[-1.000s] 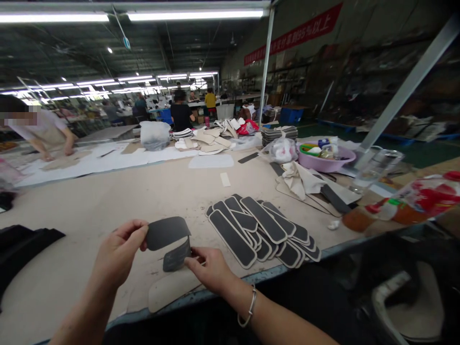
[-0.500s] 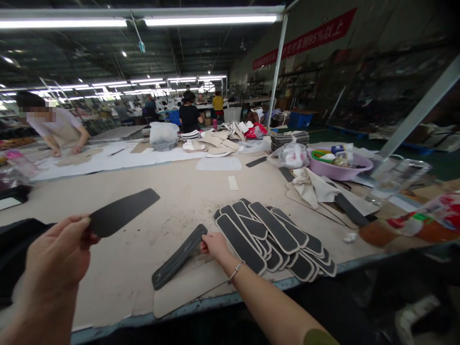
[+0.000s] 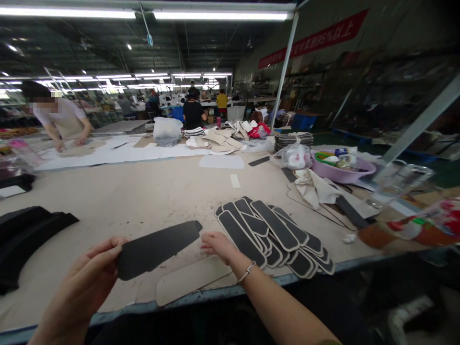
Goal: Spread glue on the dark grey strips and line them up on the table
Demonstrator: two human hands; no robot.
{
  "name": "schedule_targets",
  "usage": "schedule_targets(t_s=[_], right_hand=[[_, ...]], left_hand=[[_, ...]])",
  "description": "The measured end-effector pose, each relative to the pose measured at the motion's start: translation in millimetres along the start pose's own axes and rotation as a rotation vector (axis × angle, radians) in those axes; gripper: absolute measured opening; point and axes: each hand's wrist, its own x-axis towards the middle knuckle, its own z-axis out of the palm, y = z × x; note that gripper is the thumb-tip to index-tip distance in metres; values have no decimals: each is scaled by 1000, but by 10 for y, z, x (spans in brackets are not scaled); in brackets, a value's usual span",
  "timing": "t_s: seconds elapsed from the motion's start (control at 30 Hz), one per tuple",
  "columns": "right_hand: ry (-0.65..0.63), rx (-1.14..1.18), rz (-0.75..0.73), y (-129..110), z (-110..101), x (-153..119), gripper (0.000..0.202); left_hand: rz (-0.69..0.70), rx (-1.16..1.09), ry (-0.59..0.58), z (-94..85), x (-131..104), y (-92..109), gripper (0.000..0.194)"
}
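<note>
Pinched a dark strip by its left end with the left hand, near the front edge of the surface. Swung it rightward within half a second, over the former place of a second strip, apparently bringing the two together; left only a dark tip showing. Let go with the right hand, with fingers loosely extended, beside a pile of pale-rimmed pieces. Toward the right edge, saw a purple basin containing a blue-white packet and, beside it, a clear bag with something white inside. Beyond the back edge, saw a cloudy bag, with contents unclear.
</note>
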Motion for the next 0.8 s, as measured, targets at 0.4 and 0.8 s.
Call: schedule_targets(t_s=[0.4, 0.8], right_hand=[[72, 142, 30, 19, -289, -381, 22], [304, -682, 38, 412, -547, -585, 21]], left_hand=[[-148, 217, -67, -114, 34, -422, 39], [-264, 844, -131, -231, 352, -1519, 40]])
